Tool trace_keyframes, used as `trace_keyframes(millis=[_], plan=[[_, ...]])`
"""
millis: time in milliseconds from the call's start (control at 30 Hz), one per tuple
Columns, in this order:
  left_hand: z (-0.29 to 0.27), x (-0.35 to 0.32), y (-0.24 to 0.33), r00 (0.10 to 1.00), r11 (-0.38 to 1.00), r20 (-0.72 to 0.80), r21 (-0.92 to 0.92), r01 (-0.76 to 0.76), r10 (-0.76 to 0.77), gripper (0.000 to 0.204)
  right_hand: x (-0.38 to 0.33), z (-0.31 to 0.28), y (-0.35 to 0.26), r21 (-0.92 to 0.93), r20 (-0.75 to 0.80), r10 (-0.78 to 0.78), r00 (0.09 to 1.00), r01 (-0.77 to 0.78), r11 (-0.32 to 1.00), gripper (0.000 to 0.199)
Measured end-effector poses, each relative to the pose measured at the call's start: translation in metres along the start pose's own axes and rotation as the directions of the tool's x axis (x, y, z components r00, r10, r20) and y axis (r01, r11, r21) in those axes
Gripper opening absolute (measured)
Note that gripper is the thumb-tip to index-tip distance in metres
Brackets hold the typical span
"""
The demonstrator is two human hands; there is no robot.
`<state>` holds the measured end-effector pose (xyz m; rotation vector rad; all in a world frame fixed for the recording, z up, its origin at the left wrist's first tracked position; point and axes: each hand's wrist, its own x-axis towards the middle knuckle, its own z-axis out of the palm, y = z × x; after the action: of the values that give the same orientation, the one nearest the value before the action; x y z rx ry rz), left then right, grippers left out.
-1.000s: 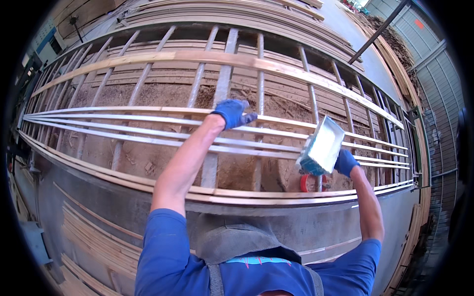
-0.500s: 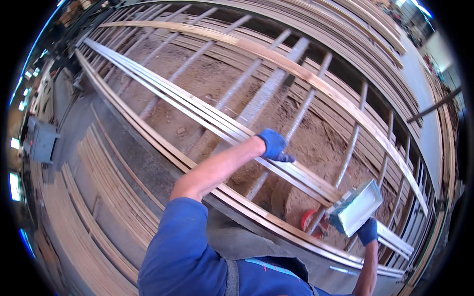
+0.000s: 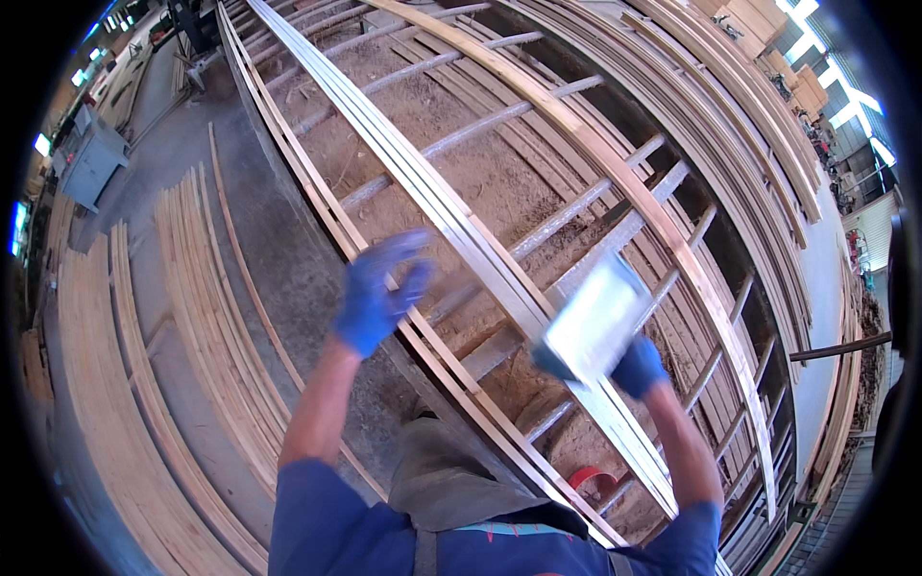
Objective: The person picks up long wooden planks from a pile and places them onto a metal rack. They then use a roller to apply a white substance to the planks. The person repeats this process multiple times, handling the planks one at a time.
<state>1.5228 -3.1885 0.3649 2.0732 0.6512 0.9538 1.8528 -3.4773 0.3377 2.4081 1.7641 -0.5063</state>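
Observation:
My right hand [image 3: 642, 368], in a blue glove, grips a box-shaped tool [image 3: 597, 322] with a white face and blue-green sides; motion blurs it. It sits over a bundle of narrow wooden strips [image 3: 461, 219] with pale, whitish tops, which run lengthwise across the metal bars of a rack. My left hand [image 3: 384, 293], also gloved in blue, hovers with fingers apart and nothing in it. Beneath that hand are the bare strips [image 3: 331, 206] along the rack's near side.
A long single board [image 3: 576, 125] crosses the metal bars [image 3: 480, 130] farther over. Below the bars lies sawdust-like brown material with a red round container [image 3: 593, 480]. Boards [image 3: 125, 384] are stacked on the left floor, near a grey cabinet [image 3: 93, 158]. More lumber [image 3: 711, 125] lies beyond.
My left hand has let go of the pale strips and moved left, fingers spreading. The right hand has carried the box-shaped tool up and left along the strips. The view has turned.

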Motion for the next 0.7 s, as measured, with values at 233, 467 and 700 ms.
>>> trace_keyframes(millis=[233,467,700], plan=[[-0.08,-0.265,-0.127,0.74,0.769,-0.261,-0.018,0.639,-0.62,0.029,0.338,-0.085,-0.193,0.222,-0.233,-0.221,0.947,0.273,0.936,0.044],[-0.012,-0.53,-0.095,0.459,0.454,0.063,0.31,0.835,-0.886,0.035,0.416,-0.108,-0.276,0.344,-0.255,-0.155,0.954,0.24,0.908,0.034],[0.058,-0.613,-0.054,0.079,-0.066,0.324,-0.412,0.909,-0.943,0.037,0.267,-0.069,-0.179,0.5,-0.079,-0.048,0.996,0.081,0.862,0.026]])
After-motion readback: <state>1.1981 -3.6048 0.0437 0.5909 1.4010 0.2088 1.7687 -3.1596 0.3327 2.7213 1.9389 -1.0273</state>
